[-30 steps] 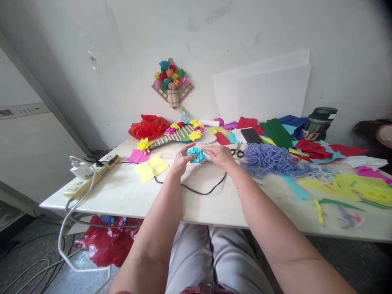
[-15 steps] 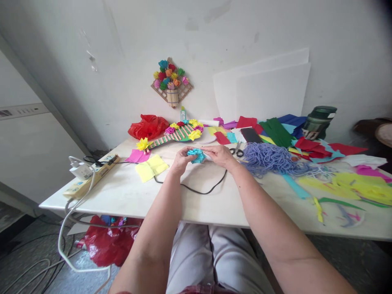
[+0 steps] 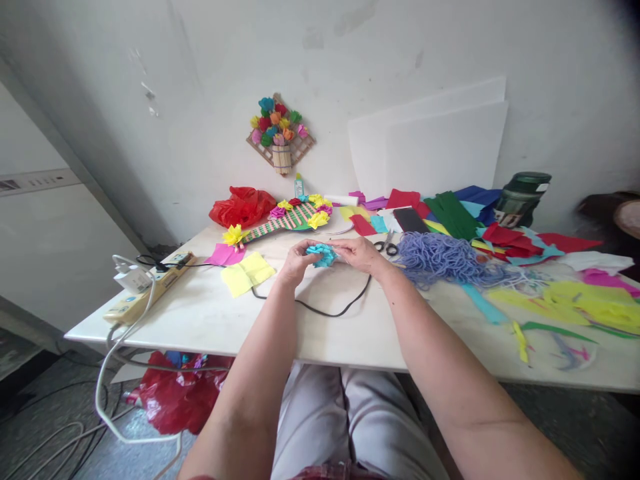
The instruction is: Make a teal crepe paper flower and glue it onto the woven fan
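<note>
My left hand [image 3: 295,261] and my right hand [image 3: 361,254] meet over the middle of the white table [image 3: 210,320]. Both pinch a crumpled light-blue paper flower [image 3: 321,254] between their fingertips, left hand on its left side, right hand on its right. A black cable [image 3: 327,311] loops on the table just below the hands. Black-handled scissors [image 3: 388,247] lie right of my right hand. A yellow paper sheet [image 3: 248,273] and a pink sheet [image 3: 225,255] lie left of my left hand.
A woven green board with paper flowers [image 3: 293,217] and a red plastic bag [image 3: 242,206] sit behind. Purple yarn [image 3: 440,259], coloured paper sheets [image 3: 453,215] and yellow scraps [image 3: 585,303] cover the right side. A power strip [image 3: 150,287] lies at the left edge.
My fingers have closed in slightly on the blue paper flower, which looks a little more compact. The arms and everything else stay where they were.
</note>
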The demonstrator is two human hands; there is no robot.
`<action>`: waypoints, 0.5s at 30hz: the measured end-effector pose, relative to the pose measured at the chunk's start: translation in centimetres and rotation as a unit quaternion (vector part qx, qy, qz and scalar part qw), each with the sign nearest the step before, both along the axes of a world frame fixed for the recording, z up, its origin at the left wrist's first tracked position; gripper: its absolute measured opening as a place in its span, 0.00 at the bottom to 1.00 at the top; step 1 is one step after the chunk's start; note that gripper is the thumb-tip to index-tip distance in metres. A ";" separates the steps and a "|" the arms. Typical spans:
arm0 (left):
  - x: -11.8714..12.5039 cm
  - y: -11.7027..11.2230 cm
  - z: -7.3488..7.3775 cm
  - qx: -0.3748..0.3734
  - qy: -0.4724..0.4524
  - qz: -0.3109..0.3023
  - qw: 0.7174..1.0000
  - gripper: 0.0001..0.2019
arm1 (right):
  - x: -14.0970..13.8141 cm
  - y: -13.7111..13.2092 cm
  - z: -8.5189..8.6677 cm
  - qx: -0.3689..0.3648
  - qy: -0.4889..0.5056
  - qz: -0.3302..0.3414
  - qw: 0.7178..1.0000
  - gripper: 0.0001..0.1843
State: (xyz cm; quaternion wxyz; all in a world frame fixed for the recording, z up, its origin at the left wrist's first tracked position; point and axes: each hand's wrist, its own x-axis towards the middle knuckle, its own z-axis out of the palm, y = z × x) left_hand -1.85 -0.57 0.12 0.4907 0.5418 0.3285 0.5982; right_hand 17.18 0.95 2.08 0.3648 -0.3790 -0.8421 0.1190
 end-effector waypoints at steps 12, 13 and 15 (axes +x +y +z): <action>0.2 0.1 -0.1 -0.044 -0.015 0.000 0.999 0.13 | -0.4 -0.5 0.2 0.041 -0.029 -0.036 0.998 0.17; 0.2 0.1 -0.1 -0.046 -0.016 -0.002 0.999 0.13 | -0.5 -0.6 0.2 0.050 -0.046 -0.050 0.996 0.17; 0.2 0.2 -0.2 -0.048 -0.022 -0.010 0.999 0.14 | -0.6 -0.9 0.4 0.072 -0.081 -0.074 0.991 0.17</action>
